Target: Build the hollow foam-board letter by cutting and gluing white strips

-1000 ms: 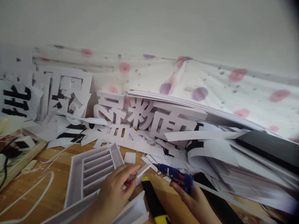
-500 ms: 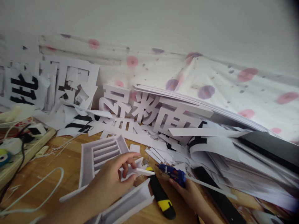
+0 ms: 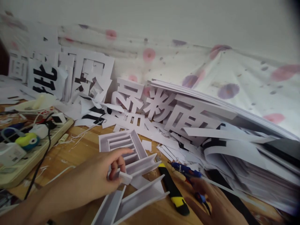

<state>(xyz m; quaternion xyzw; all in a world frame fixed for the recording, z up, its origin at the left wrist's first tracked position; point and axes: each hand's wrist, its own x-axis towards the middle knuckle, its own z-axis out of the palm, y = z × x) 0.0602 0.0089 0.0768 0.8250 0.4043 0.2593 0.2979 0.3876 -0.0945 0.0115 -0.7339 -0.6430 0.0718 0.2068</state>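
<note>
My left hand [image 3: 103, 172] pinches a short white foam-board strip [image 3: 126, 178] between thumb and fingers. It hovers over a hollow white foam-board letter [image 3: 140, 167] with raised side walls and inner slats, lying on the wooden table. My right hand [image 3: 212, 197], slightly blurred, has thumb and fingers apart around a blue glue gun [image 3: 185, 169]. The gun's handle shows between them, and a long pale glue stick [image 3: 231, 187] sticks out of its back. Between the hands lies a black and yellow utility knife [image 3: 173, 190].
A power strip [image 3: 58, 132] with plugs and cords lies at the left. White foam letters [image 3: 159, 104] lean along the curtained wall. Scraps and stacked sheets [image 3: 248, 168] cover the back and right. A dark flat bar [image 3: 239, 200] lies beside my right hand.
The view has turned left. My left hand still holds the strip, now lower over the letter's wall. My right hand's fingers have spread from their grip on the glue gun.
</note>
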